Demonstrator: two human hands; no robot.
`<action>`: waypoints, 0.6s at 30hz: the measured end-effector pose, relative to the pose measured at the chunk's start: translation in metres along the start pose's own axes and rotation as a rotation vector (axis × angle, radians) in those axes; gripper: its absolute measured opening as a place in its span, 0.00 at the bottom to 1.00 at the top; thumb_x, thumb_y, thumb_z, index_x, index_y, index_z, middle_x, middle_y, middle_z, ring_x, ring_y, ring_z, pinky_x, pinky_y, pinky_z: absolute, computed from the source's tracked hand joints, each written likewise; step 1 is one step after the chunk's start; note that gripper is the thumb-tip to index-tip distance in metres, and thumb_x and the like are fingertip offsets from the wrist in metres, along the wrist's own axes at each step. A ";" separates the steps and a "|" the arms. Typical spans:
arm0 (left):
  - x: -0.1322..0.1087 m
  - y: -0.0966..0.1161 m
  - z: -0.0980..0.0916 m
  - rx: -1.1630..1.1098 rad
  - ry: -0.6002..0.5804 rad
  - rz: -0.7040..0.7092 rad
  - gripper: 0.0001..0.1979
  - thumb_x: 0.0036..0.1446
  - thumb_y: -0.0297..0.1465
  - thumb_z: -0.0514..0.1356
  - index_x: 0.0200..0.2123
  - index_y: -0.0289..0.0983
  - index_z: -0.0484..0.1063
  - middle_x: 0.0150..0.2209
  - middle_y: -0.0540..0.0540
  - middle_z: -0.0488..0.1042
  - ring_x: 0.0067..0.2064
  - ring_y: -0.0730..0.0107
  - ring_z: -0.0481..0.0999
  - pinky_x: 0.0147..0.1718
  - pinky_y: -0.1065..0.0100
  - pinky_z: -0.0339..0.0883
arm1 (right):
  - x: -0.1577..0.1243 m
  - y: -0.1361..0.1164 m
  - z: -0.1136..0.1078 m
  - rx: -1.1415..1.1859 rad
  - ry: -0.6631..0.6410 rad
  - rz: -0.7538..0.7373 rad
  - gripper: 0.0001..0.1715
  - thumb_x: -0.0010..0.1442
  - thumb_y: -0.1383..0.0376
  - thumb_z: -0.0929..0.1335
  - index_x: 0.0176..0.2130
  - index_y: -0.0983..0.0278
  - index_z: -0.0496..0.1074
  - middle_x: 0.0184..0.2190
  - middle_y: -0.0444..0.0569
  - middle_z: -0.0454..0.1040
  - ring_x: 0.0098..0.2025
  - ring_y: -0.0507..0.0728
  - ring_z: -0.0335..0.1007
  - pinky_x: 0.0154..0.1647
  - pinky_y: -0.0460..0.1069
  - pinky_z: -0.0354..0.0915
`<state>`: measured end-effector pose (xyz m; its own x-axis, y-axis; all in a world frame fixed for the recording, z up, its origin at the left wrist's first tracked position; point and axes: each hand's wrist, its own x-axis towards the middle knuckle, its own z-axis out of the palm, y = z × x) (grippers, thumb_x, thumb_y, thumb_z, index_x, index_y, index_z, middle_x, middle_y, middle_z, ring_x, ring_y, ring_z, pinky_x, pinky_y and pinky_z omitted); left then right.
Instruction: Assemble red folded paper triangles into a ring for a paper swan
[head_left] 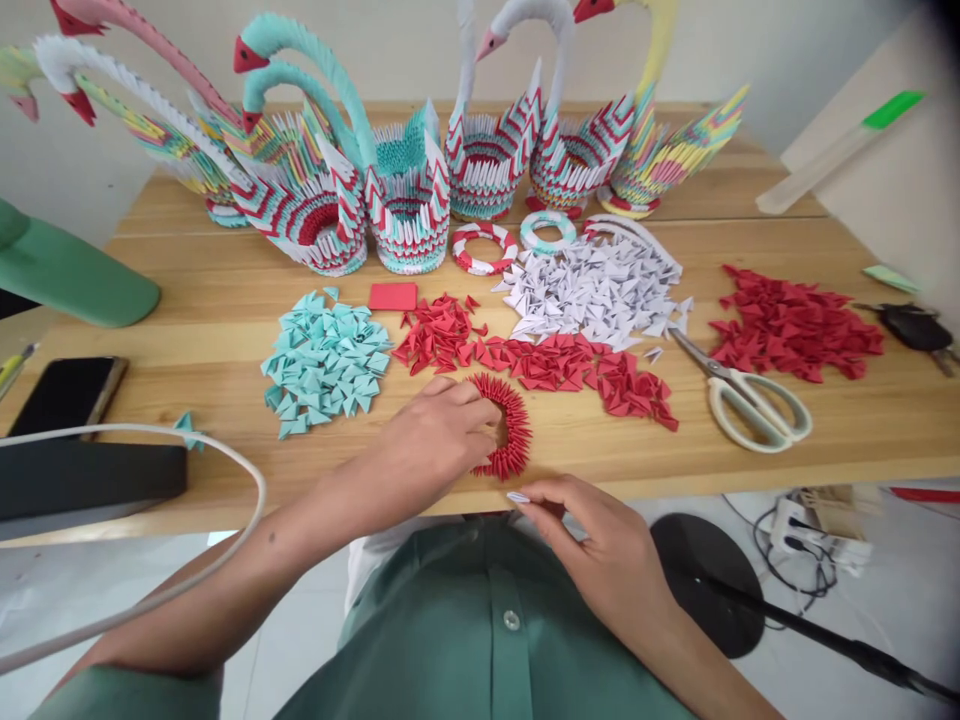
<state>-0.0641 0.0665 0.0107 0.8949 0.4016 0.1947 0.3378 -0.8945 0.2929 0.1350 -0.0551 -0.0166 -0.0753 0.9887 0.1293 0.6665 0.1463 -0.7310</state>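
Observation:
A ring of red folded paper pieces (514,428) lies near the table's front edge. My left hand (442,435) is closed on its left side, the fingertips reaching into the middle. Just right of and below the ring, my right hand (574,525) pinches a small white paper piece (517,497) between thumb and forefinger. Beyond the ring spread loose red pieces (551,362), with a pile of white pieces (596,290) behind them. Light blue pieces (326,362) are heaped to the left, and another red pile (799,325) sits at the right.
Paper swans (409,210) line the back of the table (225,330). Scissors (757,405) and keys (915,327) lie right. A phone (67,392), a green bottle (75,265) and a black object (94,482) are left. A white cable (251,470) arcs over my left arm.

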 end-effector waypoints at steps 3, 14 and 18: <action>0.000 -0.003 0.002 0.010 -0.031 0.019 0.13 0.69 0.27 0.55 0.32 0.35 0.75 0.41 0.45 0.76 0.44 0.61 0.69 0.41 0.61 0.58 | 0.001 -0.005 0.003 -0.059 0.006 -0.048 0.06 0.66 0.67 0.67 0.38 0.60 0.74 0.29 0.44 0.78 0.30 0.53 0.76 0.34 0.47 0.69; 0.009 -0.006 -0.013 0.020 -0.217 0.020 0.11 0.68 0.30 0.56 0.34 0.35 0.76 0.38 0.47 0.75 0.46 0.61 0.69 0.44 0.61 0.59 | 0.003 -0.016 0.016 -0.222 0.053 -0.108 0.07 0.66 0.71 0.65 0.37 0.62 0.72 0.28 0.44 0.74 0.31 0.52 0.72 0.33 0.46 0.65; 0.008 -0.008 -0.009 0.016 -0.177 0.036 0.11 0.69 0.30 0.56 0.33 0.35 0.75 0.37 0.47 0.74 0.45 0.62 0.69 0.43 0.61 0.58 | 0.004 -0.015 0.018 -0.240 0.072 -0.102 0.05 0.66 0.71 0.67 0.37 0.63 0.72 0.28 0.44 0.74 0.30 0.52 0.71 0.32 0.46 0.64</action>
<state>-0.0626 0.0784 0.0187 0.9433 0.3299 0.0364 0.3081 -0.9111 0.2737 0.1117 -0.0531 -0.0170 -0.1043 0.9632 0.2479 0.8157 0.2254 -0.5328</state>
